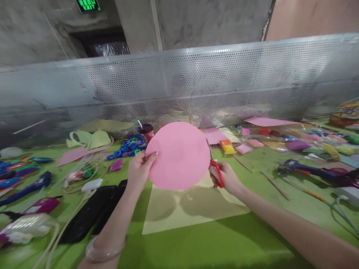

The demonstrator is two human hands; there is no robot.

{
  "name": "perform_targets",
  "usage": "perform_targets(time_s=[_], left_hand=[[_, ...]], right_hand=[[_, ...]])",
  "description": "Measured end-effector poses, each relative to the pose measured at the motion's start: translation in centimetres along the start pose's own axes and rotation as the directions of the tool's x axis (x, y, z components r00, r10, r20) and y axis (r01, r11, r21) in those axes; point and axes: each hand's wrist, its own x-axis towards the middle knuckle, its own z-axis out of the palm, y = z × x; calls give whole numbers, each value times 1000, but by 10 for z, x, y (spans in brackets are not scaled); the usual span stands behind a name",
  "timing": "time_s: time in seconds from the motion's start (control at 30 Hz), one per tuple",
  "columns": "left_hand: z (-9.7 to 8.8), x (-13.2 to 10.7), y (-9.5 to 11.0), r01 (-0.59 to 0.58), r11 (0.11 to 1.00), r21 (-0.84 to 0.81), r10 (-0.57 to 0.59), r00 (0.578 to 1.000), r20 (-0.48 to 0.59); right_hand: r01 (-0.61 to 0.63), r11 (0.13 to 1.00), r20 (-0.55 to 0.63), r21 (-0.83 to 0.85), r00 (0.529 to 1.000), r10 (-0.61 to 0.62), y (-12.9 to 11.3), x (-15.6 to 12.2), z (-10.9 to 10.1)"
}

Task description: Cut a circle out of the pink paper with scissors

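Note:
A round pink paper disc (pixel 179 157) is held up in the middle of the head view. My left hand (pixel 141 168) pinches its left edge, thumb on the near face. In my right hand (pixel 226 177) are scissors (pixel 218 173) with red handles, my fingers wrapped around the loops. Their blades point up and away along the disc's right edge; whether they touch the paper I cannot tell. Below the disc a pale yellow sheet (pixel 193 213) lies on the green table (pixel 174 250), with shadows of the disc and hands across it.
Two black phone-like slabs (pixel 89 213) lie by my left forearm. Behind are blue caps (pixel 130 145), a dark red cup (pixel 146 130) and paper scraps (pixel 84 147). Rightward lie bright clay packets (pixel 228 147), thin sticks (pixel 273 185) and a corded tool (pixel 308 170). A perforated metal screen (pixel 179 89) closes the back.

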Motion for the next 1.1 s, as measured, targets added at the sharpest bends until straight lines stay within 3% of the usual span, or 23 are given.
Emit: perform_targets(time_s=[0.4,0.67,0.87,1.1], left_hand=[[-14,11,-4,-20,998,-52,18,999,-36],[-14,11,-3,12,998,-62,-13,1000,-25],[-11,9,-5,50,990,-130,-48,999,22],[-7,4,-3,69,993,-96,-65,997,47]], right_hand=[[31,998,22,-58,999,-30,0,0,1],[46,999,54,24,997,-48,0,4,-7],[64,997,78,-49,995,-60,0,3,-9],[105,992,106,-75,990,-96,1,2,-9]])
